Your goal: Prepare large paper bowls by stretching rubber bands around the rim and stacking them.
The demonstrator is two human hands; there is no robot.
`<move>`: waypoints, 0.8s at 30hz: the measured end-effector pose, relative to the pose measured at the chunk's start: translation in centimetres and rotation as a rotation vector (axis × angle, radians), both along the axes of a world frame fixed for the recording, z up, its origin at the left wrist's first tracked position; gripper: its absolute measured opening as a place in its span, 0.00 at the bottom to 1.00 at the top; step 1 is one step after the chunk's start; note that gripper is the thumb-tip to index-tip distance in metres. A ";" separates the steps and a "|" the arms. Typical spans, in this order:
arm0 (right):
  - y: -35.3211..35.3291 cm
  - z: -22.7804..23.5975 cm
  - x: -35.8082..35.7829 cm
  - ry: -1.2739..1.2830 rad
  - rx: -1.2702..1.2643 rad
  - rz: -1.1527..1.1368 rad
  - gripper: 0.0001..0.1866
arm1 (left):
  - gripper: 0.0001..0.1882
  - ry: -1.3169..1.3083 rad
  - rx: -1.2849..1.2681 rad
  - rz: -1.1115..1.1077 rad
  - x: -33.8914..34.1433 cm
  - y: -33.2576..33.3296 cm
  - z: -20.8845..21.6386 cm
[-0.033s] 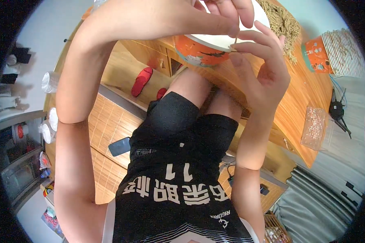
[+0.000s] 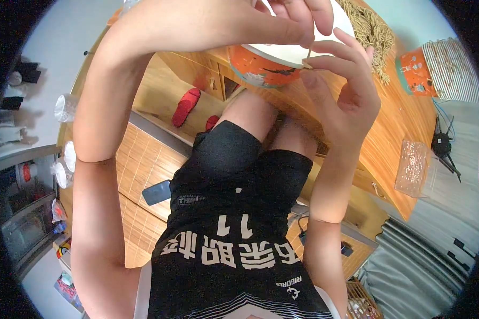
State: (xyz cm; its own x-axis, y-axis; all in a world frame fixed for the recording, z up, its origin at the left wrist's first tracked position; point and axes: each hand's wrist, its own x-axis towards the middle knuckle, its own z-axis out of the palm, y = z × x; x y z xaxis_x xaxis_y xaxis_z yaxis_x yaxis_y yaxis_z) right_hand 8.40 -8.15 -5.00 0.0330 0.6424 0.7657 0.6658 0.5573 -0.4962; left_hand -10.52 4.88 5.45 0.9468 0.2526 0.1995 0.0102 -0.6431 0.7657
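My left hand point(image 2: 292, 24) is at the top of the view, thumb and fingers pinched on a thin tan cord point(image 2: 309, 51). A short stretch of the cord runs down to my right hand point(image 2: 348, 82), whose thumb and forefinger close on its lower end; the other fingers are curved and apart. Both hands are over an orange tub point(image 2: 266, 68) with a white round top, partly hidden by my left hand and wrist. Behind my right hand, a loose heap of tan cord point(image 2: 375, 34) lies on the wooden table point(image 2: 394, 122).
A stack of tubs point(image 2: 449, 69) stands at the table's right, with a clear plastic box point(image 2: 411, 167) and a black device with cables point(image 2: 442, 143) nearer. Below are my knees, red slippers point(image 2: 186, 106) and a dark phone-like slab point(image 2: 157, 192). A grey curtain point(image 2: 415, 266) hangs at lower right.
The cord's end shows slightly more at my right fingertips. Both hands otherwise keep their places.
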 end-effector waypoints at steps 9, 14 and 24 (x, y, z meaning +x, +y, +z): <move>0.1 0.3 0.4 -0.056 -0.060 0.011 0.14 | 0.07 -0.055 -0.006 0.070 0.2 -0.3 0.1; -0.6 0.4 0.2 -0.053 0.003 -0.048 0.15 | 0.07 -0.067 -0.033 0.061 0.2 -0.1 -0.6; -0.5 2.0 -0.2 -0.120 -0.068 -0.106 0.10 | 0.06 -0.454 -0.018 -0.347 1.6 1.4 -2.5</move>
